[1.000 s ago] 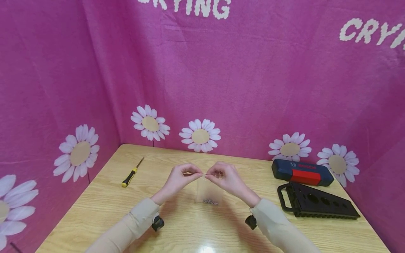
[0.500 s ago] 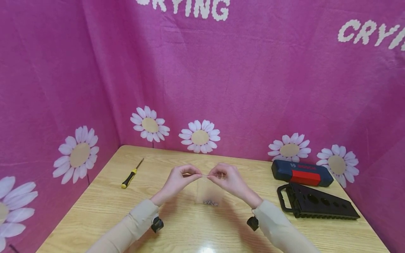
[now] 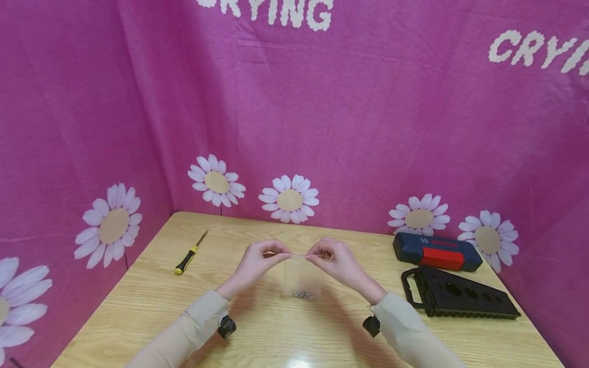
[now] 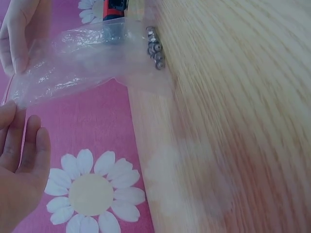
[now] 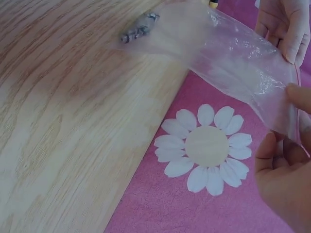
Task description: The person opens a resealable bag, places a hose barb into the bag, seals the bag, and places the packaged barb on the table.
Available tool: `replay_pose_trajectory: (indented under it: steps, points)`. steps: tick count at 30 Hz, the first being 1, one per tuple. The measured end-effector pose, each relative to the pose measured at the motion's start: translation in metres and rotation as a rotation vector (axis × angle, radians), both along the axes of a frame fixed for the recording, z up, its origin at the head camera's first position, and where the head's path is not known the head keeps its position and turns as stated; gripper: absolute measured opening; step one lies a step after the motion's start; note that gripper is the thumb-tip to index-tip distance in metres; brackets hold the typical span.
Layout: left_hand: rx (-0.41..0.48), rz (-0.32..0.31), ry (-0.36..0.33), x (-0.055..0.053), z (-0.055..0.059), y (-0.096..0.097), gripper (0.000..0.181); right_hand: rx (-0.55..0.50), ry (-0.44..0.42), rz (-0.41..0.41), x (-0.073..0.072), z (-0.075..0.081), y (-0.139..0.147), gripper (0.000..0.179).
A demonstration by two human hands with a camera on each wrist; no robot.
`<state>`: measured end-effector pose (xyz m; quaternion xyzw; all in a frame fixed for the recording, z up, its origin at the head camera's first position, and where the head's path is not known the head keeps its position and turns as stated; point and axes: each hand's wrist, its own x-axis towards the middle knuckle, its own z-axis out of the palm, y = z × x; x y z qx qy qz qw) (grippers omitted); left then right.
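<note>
A clear plastic zip bag [image 3: 303,273] with a thin red line along its top edge hangs between my hands. My left hand [image 3: 258,261] pinches the top edge on one side, thumb against fingertips. Farther along the same edge, my right hand [image 3: 338,263] pinches it too. A short stretch of the edge shows between the two grips. Small metal fasteners [image 4: 154,48], which look like screws or bolts, lie bunched in the bag's bottom end. In the right wrist view the bag [image 5: 228,48] slants from the hands down toward the wooden table [image 5: 63,145].
At the left of the table lies a black and yellow screwdriver [image 3: 187,259]. A dark blue Bosch case [image 3: 409,248] with a red clasp sits at the back right, behind a black holder [image 3: 465,291] with round holes and a handle. Pink cloth with daisies borders the table.
The hands have drawn a little apart along the bag's top edge, so more of it shows between the fingertips. Both still pinch the bag.
</note>
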<state>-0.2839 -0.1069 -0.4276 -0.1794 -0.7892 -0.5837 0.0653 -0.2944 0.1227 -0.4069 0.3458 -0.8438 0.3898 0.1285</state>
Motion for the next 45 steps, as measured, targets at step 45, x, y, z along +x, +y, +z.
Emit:
replay_pose_trajectory:
  steps: [45]
  points:
    - [-0.032,0.034,0.013,0.001,0.001,0.0,0.011,0.091,0.056,-0.078,0.005,0.008,0.034,0.004]
